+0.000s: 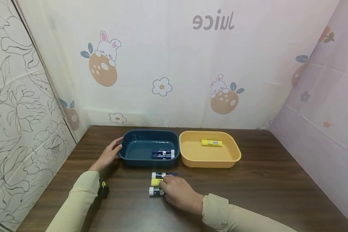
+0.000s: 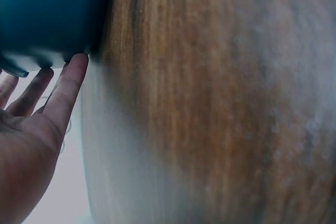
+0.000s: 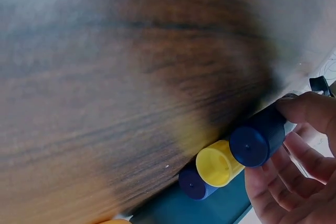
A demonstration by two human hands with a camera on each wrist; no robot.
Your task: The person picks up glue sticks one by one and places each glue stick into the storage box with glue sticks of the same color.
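"What's at the left?"
"The left hand [image 1: 108, 156], fingers extended and touching the end wall of the blue tray [image 1: 148, 163]. Two dark sticks [image 1: 162, 156] lie side by side inside it, toward its right."
"And in front?"
"Three on the table [image 1: 264, 187]: a far navy stick [image 1: 158, 175], a middle yellow stick [image 1: 155, 182] and a near navy stick [image 1: 155, 191]."
"The right hand [image 1: 179, 192]?"
"Thumb and fingers pinch the near navy stick."
"Farther right?"
"A yellow tray [image 1: 210, 163], holding one yellow tube [image 1: 211, 143]."
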